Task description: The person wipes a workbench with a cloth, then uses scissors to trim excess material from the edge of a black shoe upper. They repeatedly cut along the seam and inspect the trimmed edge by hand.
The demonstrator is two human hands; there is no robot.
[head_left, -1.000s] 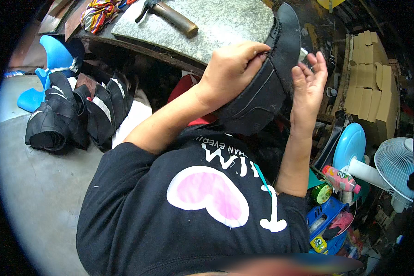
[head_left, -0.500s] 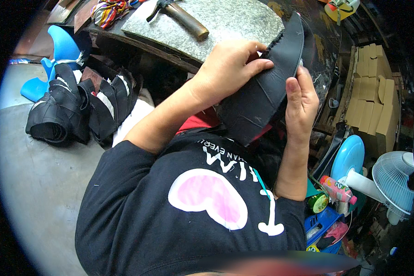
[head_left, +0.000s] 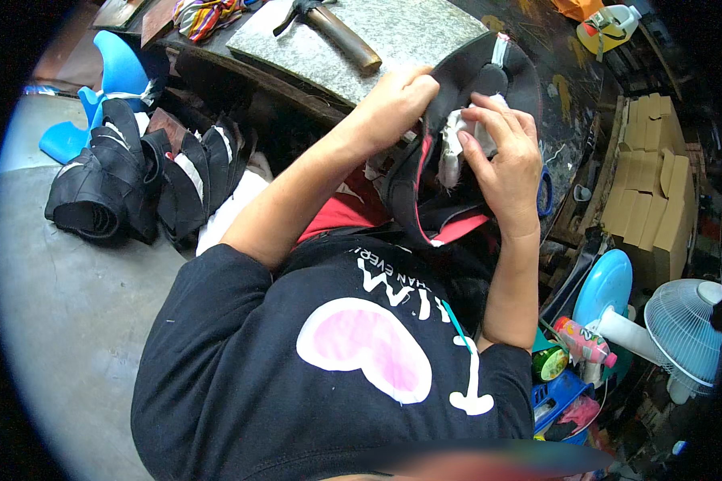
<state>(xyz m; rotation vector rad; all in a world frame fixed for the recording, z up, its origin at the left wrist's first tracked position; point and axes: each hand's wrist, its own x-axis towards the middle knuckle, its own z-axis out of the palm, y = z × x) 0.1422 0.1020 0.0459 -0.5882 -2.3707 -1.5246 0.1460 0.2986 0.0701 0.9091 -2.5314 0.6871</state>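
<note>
A black shoe upper (head_left: 521, 68) with red and white lining edges is held in front of my chest, its inner side turned up. My left hand (head_left: 397, 104) is closed on its left edge, knuckles up. Inside the upper lies a tuft of white padding (head_left: 451, 164). My right hand (head_left: 505, 148) reaches over the upper, with curled fingers and thumb pinching at this padding; the hand hides part of it.
A hammer (head_left: 341, 36) lies on a grey stone slab (head_left: 425, 36) ahead. Bundled black pieces (head_left: 96, 192) are at left beside a blue plastic object (head_left: 120, 68). On the right are cardboard boxes (head_left: 642, 184), a fan (head_left: 686, 321), a pink bottle (head_left: 583, 341) and a blue basket (head_left: 557, 393).
The shoe upper has been turned and opened, so its lining and white padding now show. My right hand has moved from its outer edge to the inside. My left hand still grips the edge.
</note>
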